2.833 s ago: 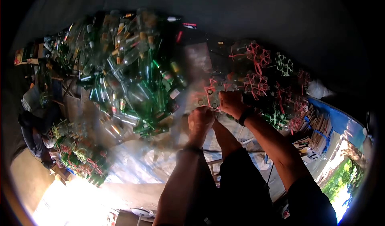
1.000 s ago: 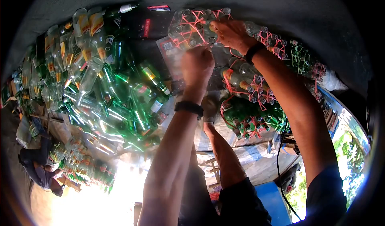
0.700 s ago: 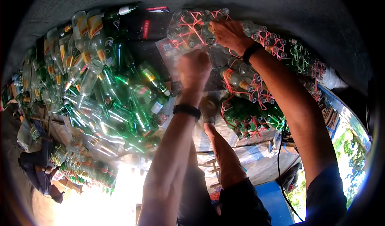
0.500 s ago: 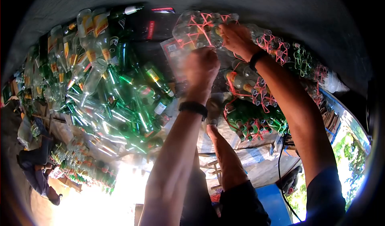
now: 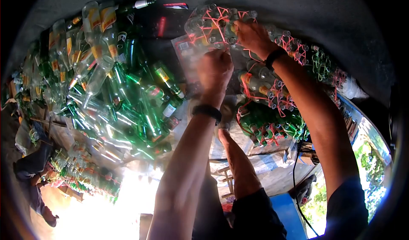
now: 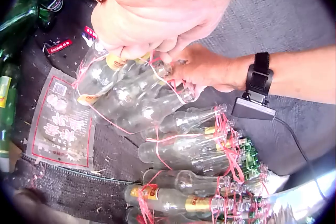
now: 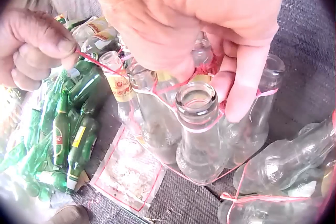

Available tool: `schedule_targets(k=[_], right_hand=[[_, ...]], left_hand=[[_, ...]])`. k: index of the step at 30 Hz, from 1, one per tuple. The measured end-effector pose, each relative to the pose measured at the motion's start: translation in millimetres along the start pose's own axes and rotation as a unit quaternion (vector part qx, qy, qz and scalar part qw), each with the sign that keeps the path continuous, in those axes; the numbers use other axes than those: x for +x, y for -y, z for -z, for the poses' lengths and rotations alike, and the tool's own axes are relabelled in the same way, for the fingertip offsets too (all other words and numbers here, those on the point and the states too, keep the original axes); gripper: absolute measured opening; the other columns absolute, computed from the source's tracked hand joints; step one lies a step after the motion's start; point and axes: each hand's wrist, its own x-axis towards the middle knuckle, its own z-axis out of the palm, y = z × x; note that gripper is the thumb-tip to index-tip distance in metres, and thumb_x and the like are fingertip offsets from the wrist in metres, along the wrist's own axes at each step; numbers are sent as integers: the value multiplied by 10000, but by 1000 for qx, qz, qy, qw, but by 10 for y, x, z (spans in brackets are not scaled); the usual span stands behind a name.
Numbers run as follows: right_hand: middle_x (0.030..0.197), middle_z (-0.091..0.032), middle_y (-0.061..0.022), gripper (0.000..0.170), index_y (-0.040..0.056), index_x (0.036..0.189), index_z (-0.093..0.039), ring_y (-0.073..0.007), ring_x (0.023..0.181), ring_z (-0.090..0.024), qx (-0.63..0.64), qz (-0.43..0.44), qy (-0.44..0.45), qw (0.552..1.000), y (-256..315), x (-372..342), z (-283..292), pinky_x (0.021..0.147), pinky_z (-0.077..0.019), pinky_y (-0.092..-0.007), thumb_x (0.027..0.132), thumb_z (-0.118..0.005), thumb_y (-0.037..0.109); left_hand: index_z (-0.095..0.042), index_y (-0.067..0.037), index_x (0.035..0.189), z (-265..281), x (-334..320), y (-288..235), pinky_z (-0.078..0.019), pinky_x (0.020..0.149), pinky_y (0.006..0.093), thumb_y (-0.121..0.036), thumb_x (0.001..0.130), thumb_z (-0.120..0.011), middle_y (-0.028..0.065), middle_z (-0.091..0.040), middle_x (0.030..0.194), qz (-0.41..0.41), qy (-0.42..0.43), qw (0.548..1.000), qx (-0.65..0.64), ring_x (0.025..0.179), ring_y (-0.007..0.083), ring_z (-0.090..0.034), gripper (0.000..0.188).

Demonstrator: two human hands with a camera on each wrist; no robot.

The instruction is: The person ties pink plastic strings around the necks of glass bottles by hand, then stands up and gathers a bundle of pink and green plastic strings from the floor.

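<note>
In the head view a bundle of clear glass bottles (image 5: 197, 26) stands at the top centre, its necks laced with pink plastic string (image 5: 221, 22). My left hand (image 5: 215, 72) is a fist at the bundle's near side. In the right wrist view, this left hand (image 7: 34, 50) pinches a taut strand of the pink string (image 7: 95, 61) between thumb and forefinger. My right hand (image 7: 205, 24) reaches down among the bottle necks, its fingers curled on string gathered there. One open bottle mouth (image 7: 197, 98) is right beside these fingers. The right palm is hidden.
Loose green bottles (image 5: 145, 112) and clear bottles (image 5: 94, 27) pile up on the left. Other tied bundles (image 5: 272, 125) stand on the right. A printed plastic sheet (image 6: 62, 121) lies beside the bundle. Another person (image 5: 32, 167) is at the far left.
Since the earliest frame both hands have shifted up in the head view, along with the bundle, as the view tilted. Over the last second both stay at the bundle with only slight movement.
</note>
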Motion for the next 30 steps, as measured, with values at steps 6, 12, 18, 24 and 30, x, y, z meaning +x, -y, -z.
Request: schedule_targets(k=[6,12,18,24,30], right_hand=[[1068,-599,-146,214,60,1063,-609,-343,906,-638,-21,60,-89,994,-35,-6,-10,721,-535,-450,867,-603,145],[824,-611,-128,146,25,902,-646,-321,710,-618,89,8,-101,991,182,26,-10,632,-503,-406,855,-654,163],[589,-583,-108,223,19,840,-671,-245,564,-595,166,-89,-4,982,303,180,-25,533,-495,-370,863,-625,236],[657,-611,-19,204,69,932,-706,-145,585,-600,343,-217,51,913,415,115,-48,470,-512,-289,888,-625,251],[668,-529,18,205,60,827,-632,-110,570,-538,494,-228,57,837,308,21,50,494,-508,-289,872,-658,258]], left_hand=[[-679,-31,746,-129,-127,126,-489,591,468,-184,844,-582,215,-633,727,36,-73,977,-196,664,404,-635,206],[-680,-47,742,-90,-189,97,-486,598,470,-208,825,-581,207,-630,725,96,-32,973,-207,676,413,-629,207],[-677,-51,730,-287,-211,216,-484,602,469,-227,811,-574,209,-618,708,73,-43,973,-216,673,411,-625,220],[-708,-70,787,-266,-251,179,-497,632,467,-229,825,-569,205,-645,743,151,0,965,-215,697,402,-645,215],[-716,-79,829,-278,-356,222,-509,653,461,-249,846,-565,206,-663,771,189,67,969,-142,726,400,-653,228]])
